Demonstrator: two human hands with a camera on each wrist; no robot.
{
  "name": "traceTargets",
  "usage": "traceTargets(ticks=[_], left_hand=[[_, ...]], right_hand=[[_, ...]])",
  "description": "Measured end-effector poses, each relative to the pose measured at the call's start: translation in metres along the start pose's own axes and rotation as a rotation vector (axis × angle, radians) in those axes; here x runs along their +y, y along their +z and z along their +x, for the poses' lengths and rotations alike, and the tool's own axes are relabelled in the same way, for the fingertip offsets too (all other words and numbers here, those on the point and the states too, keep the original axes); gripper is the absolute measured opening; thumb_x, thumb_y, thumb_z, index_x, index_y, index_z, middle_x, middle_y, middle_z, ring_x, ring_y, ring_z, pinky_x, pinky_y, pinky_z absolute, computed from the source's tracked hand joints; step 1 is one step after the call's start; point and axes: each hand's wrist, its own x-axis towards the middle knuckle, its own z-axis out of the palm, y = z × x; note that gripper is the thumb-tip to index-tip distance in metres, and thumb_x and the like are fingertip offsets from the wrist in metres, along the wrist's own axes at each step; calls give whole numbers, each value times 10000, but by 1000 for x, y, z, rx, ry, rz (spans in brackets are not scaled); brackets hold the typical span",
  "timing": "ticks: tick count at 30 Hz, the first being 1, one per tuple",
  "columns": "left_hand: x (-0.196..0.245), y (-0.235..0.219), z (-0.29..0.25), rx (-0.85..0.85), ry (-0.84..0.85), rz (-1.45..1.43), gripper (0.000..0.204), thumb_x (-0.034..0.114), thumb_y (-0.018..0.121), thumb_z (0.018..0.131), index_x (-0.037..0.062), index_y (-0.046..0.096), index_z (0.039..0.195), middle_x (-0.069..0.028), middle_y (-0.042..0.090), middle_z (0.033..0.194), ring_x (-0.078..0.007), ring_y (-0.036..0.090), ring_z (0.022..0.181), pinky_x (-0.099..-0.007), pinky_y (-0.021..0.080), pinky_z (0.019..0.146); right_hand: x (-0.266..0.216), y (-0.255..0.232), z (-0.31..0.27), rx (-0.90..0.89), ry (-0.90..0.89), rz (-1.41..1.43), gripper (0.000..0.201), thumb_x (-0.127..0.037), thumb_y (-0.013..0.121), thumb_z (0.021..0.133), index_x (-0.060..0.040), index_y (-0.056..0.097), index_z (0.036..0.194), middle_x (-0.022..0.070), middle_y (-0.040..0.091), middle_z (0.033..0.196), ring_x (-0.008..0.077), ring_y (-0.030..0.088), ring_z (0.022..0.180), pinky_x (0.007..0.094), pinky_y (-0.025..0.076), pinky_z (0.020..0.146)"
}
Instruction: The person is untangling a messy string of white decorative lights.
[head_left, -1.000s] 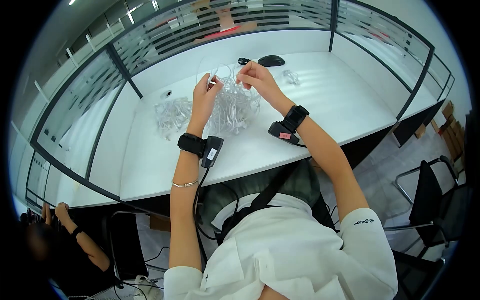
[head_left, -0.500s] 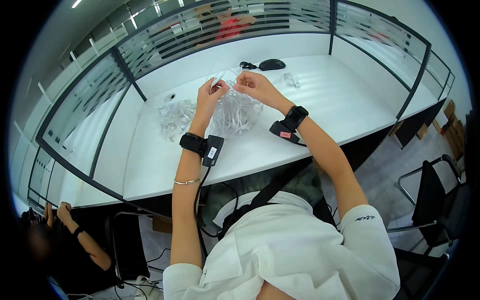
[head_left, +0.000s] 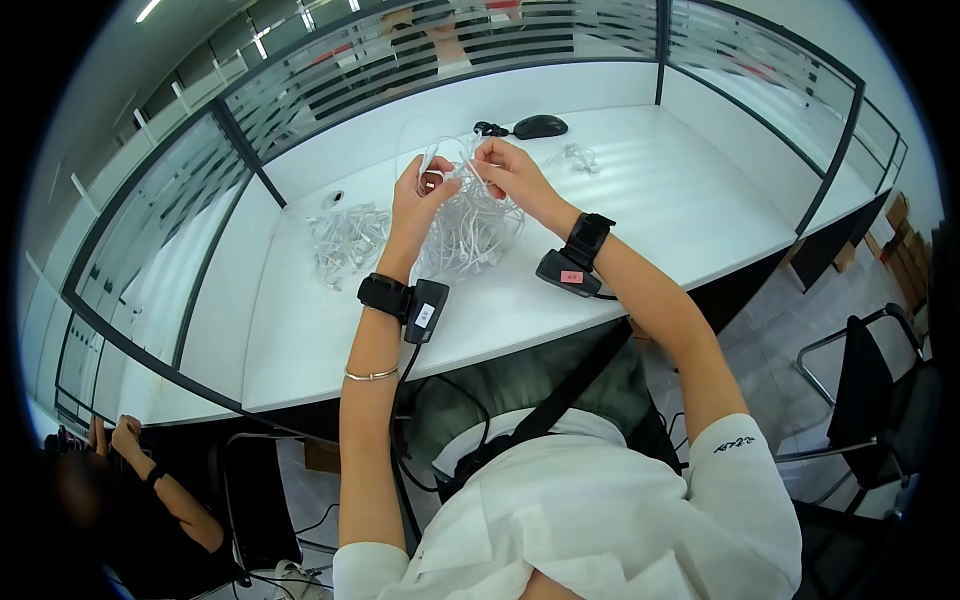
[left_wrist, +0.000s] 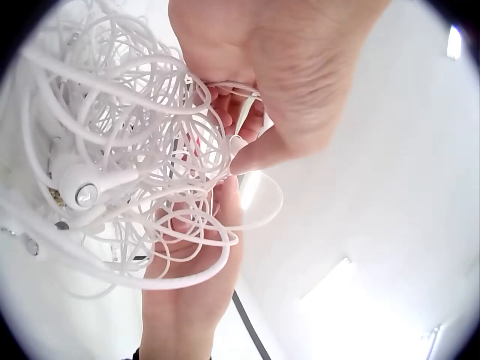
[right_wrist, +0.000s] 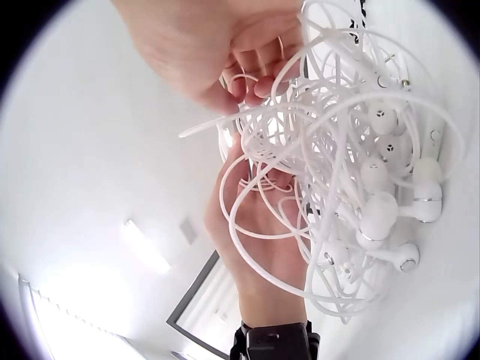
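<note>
White earphones (head_left: pixel 470 235) with tangled cables lie in a heap on the desk, below both hands. My left hand (head_left: pixel 415 200) is at the heap's upper left, its fingers curled round strands of white earphone cable. My right hand (head_left: pixel 525 183) faces it from the right and pinches a strand between thumb and fingers. In the left wrist view, cable loops (left_wrist: pixel 127 97) hang beside the left palm, and the right hand (left_wrist: pixel 191 277) rises from below. The right wrist view shows several white earbuds (right_wrist: pixel 379 214) dangling among the loops.
A second tangle of white cables (head_left: pixel 350 240) lies left of the heap. Behind it stands a black mouse (head_left: pixel 540 126) with its cord bundled. A small cable bundle (head_left: pixel 578 157) sits at the right. Partition panels (head_left: pixel 460 95) enclose the desk; a seated person (head_left: pixel 170 490) is at lower left.
The right hand has come down and left to the left hand, then drawn back slightly. The left hand keeps its hold on the cable and has turned a little toward the right hand.
</note>
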Motion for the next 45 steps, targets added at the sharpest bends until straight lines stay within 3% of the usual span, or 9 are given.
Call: traceTargets(ticks=[3, 11, 14, 20, 23, 29, 32, 41, 45], left_hand=[[3, 0, 0, 59, -63, -62, 163, 86, 678, 825, 46, 564, 935, 27, 542, 845, -49, 479, 730, -195, 390, 689], [-7, 4, 2, 178, 69, -58, 180, 111, 689, 854, 23, 533, 880, -10, 588, 803, -58, 544, 696, -186, 416, 610], [-8, 2, 2, 171, 42, -3, 165, 118, 689, 854, 16, 569, 902, -10, 599, 810, -55, 543, 691, -185, 412, 610], [-7, 2, 1, 98, -44, -5, 210, 100, 669, 847, 16, 612, 1030, 18, 591, 826, -43, 497, 715, -205, 398, 627], [-8, 7, 0, 39, 48, 48, 222, 74, 673, 824, 10, 622, 1029, 21, 585, 847, -38, 455, 694, -198, 383, 615], [-9, 6, 0, -26, 64, 226, 203, 59, 670, 797, -4, 638, 987, 13, 595, 875, -32, 396, 663, -189, 349, 584], [-11, 6, 1, -32, 44, 259, 221, 49, 658, 782, -13, 634, 992, 16, 598, 885, -32, 380, 650, -192, 347, 578], [-12, 6, -1, 5, 56, 382, 166, 85, 631, 811, -15, 637, 944, 26, 566, 775, -37, 371, 632, -196, 343, 573], [-18, 4, 1, 22, 50, 292, 110, 90, 636, 811, 9, 621, 884, 40, 536, 717, -30, 388, 628, -201, 333, 572]], right_hand=[[-2, -1, 0, -32, 24, -58, 132, -190, 582, 922, -77, 519, 896, -50, 464, 645, 27, 400, 521, 192, 296, 465], [-3, 1, -1, -48, 127, -59, 249, -280, 659, 880, -62, 539, 877, -43, 504, 576, 27, 385, 499, 198, 276, 456], [-10, 1, -3, -72, 161, -88, 267, -299, 673, 869, -64, 548, 844, -43, 501, 548, 32, 394, 472, 199, 283, 442], [-6, 3, -4, 54, 169, -83, 239, -270, 680, 864, -58, 570, 852, -36, 520, 559, 30, 405, 476, 200, 298, 444], [-1, 1, -2, 93, 159, -20, 215, -243, 675, 865, -55, 571, 853, -31, 551, 621, 20, 428, 530, 194, 316, 477], [-7, 2, -5, 128, 124, 21, 153, -225, 639, 879, -84, 586, 853, -51, 544, 734, 10, 432, 643, 176, 328, 578], [-6, 0, -6, 137, 227, 242, 146, -231, 627, 876, -89, 598, 866, -67, 488, 703, 25, 411, 619, 181, 315, 576], [-1, -3, -2, 192, 192, 363, 121, -214, 574, 889, -98, 605, 872, -58, 475, 705, 44, 415, 590, 193, 336, 579], [5, -10, 2, 233, 275, 440, 147, -230, 614, 849, -89, 592, 815, -58, 459, 683, 48, 414, 581, 205, 355, 578]])
